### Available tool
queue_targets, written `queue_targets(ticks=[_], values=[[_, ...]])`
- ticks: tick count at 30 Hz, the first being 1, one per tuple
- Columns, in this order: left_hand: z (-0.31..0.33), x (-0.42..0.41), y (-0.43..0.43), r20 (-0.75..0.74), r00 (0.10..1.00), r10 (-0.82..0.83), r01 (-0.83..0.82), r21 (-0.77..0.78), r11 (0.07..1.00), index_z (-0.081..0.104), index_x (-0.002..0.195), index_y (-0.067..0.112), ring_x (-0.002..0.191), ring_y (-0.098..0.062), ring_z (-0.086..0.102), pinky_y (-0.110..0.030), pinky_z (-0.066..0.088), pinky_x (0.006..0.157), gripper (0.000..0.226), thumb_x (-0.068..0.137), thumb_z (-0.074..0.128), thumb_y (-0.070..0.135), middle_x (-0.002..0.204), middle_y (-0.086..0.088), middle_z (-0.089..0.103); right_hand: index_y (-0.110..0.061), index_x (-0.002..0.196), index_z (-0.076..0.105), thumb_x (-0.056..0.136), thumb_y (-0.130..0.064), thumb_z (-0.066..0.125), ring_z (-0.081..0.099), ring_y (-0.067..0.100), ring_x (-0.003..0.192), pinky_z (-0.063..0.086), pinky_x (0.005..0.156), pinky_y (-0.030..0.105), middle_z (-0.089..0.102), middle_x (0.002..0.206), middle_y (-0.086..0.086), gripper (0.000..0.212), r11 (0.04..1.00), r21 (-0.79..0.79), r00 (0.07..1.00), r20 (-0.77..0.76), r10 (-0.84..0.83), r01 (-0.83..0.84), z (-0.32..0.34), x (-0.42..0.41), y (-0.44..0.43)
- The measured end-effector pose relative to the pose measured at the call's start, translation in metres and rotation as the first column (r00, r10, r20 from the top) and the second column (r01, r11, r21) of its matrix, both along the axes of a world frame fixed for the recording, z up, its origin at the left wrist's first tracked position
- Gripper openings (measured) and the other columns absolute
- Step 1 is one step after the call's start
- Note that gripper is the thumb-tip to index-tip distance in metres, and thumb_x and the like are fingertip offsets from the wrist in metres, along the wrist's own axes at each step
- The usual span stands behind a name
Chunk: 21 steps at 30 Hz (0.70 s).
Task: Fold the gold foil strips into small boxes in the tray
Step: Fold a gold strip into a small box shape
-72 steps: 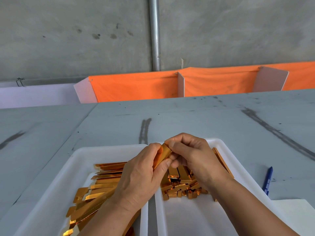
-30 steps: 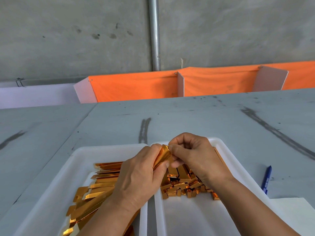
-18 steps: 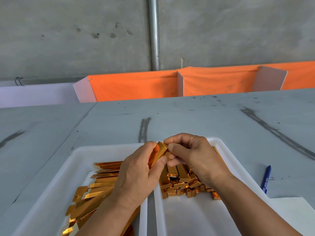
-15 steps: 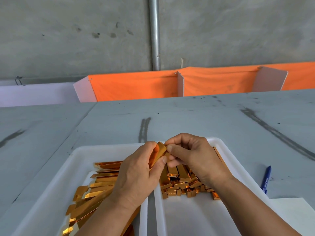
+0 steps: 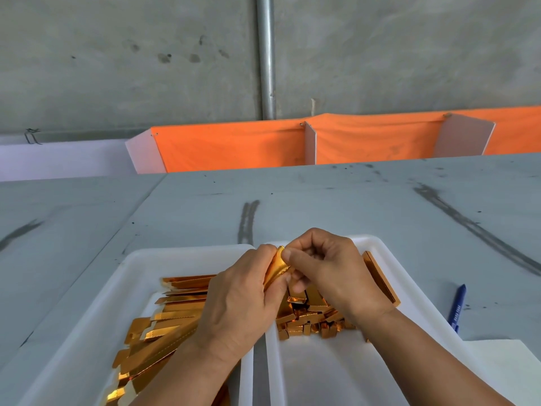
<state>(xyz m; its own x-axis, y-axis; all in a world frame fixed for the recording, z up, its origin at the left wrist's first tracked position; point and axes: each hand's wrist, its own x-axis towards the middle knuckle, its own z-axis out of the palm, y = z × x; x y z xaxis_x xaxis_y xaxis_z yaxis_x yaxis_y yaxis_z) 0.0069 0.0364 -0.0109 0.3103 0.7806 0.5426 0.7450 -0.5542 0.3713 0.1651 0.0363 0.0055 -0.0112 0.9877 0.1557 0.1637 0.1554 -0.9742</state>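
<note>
Head camera is looking down at two white trays set side by side on a grey table (image 5: 322, 200), and we are seeing both hands meeting above the gap between them. Our left hand (image 5: 240, 300) is curling fingers and thumb round a gold foil strip (image 5: 276, 266), holding it up off the trays, while our right hand (image 5: 330, 273) is pinching the strip's upper end between thumb and forefinger, its other fingers curled in. The hands are hiding most of the strip, so we cannot tell how far it is folded. Flat strips (image 5: 169, 317) are lying heaped in the left tray (image 5: 140, 259), partly covered by the left wrist; small folded boxes (image 5: 307, 320) are lying piled in the right tray (image 5: 377, 244), the right forearm crossing over it. A blue pen (image 5: 456, 306) is lying just right of that tray, near a white sheet (image 5: 503, 356). Behind the table an orange cloth (image 5: 234, 148) is hanging, and a metal pipe (image 5: 266, 54) is running up the concrete wall (image 5: 117, 68)
</note>
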Motion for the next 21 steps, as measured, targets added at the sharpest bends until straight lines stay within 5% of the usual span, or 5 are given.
queue_targets(ticks=[8, 13, 16, 21], values=[[-0.001, 0.000, 0.001, 0.001, 1.000, 0.013, -0.013, 0.001, 1.000, 0.056, 0.112, 0.024, 0.060, -0.003, 0.046, -0.006, 0.030, 0.056, 0.034, 0.085, 0.064, 0.044, 0.080, 0.017, 0.046, -0.023, 0.096, 0.067, 0.093, -0.024, 0.067, 0.069, 0.017, 0.057, 0.057, 0.063, 0.025, 0.070, 0.068, 0.006, 0.003, 1.000, 0.019, 1.000, 0.006, 0.011, -0.012, -0.003, 0.002, 0.003], [-0.002, -0.002, 0.003, 0.043, 0.999, -0.008, 0.010, -0.033, 0.999, 0.052, 0.122, 0.036, 0.067, -0.001, 0.051, -0.006, 0.034, 0.059, 0.045, 0.082, 0.064, 0.053, 0.085, 0.022, 0.049, -0.023, 0.085, 0.072, 0.093, -0.022, 0.068, 0.064, 0.013, 0.050, 0.053, 0.055, 0.019, 0.067, 0.062, 0.002, 0.009, 0.998, 0.026, 0.999, -0.005, -0.052, 0.052, -0.003, 0.005, 0.006], [-0.006, -0.005, 0.005, 0.094, 0.996, 0.006, 0.004, -0.106, 0.994, 0.041, 0.135, 0.044, 0.080, 0.001, 0.054, -0.006, 0.040, 0.064, 0.059, 0.082, 0.057, 0.063, 0.098, 0.024, 0.049, -0.023, 0.085, 0.073, 0.093, -0.022, 0.067, 0.064, 0.013, 0.051, 0.057, 0.062, 0.027, 0.065, 0.060, -0.002, 0.010, 0.989, 0.012, 0.989, -0.036, -0.144, 0.144, -0.003, 0.012, 0.011], [-0.007, -0.004, 0.008, 0.067, 0.997, -0.025, 0.031, -0.089, 0.996, 0.050, 0.131, 0.036, 0.085, 0.001, 0.056, -0.014, 0.049, 0.070, 0.047, 0.089, 0.049, 0.056, 0.099, 0.021, 0.056, -0.026, 0.089, 0.071, 0.096, -0.025, 0.062, 0.063, 0.012, 0.052, 0.058, 0.074, 0.047, 0.063, 0.059, -0.002, 0.011, 0.982, -0.025, 0.981, -0.039, -0.188, 0.187, -0.006, 0.016, 0.015]])
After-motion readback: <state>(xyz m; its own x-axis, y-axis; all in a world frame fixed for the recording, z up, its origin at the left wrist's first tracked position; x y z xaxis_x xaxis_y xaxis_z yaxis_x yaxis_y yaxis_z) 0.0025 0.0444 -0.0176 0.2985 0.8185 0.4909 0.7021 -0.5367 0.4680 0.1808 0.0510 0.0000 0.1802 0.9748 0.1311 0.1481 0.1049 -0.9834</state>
